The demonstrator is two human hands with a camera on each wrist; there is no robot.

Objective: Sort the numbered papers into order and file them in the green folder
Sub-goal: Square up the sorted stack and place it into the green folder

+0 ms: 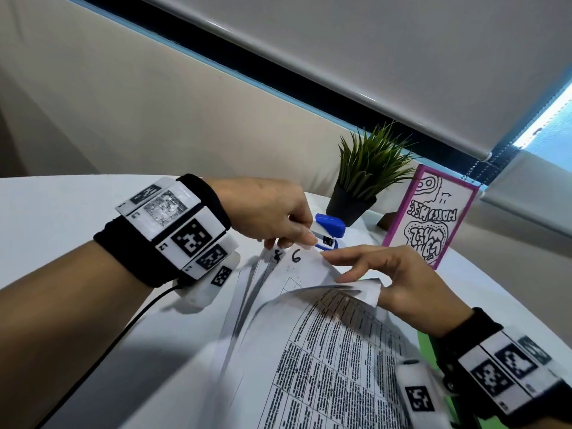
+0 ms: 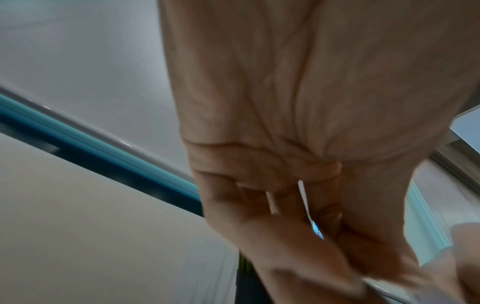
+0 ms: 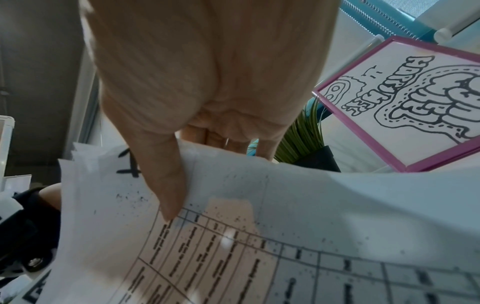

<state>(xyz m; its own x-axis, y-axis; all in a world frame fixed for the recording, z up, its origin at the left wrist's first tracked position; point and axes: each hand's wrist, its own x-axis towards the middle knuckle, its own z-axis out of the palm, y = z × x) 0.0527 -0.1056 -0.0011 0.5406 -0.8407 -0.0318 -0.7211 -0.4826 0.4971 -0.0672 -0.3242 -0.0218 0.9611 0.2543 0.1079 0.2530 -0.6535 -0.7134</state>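
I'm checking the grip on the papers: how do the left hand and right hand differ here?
The left hand pinches the far corners of the fanned papers from above, fingers curled down; the right hand peels the top sheet back, thumb on its printed face and fingers behind. The left is beside the blue stapler, the right nearer the pink-framed drawing. Both wear marker wristbands.

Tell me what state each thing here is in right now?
Left hand: pinching the top corner of the white numbered papers.
Right hand: holding a curled-back sheet.
White numbered papers: fanned, unsorted, 8 and 6 showing.
Blue-and-white stapler: lying on the table.
Green folder: mostly hidden.
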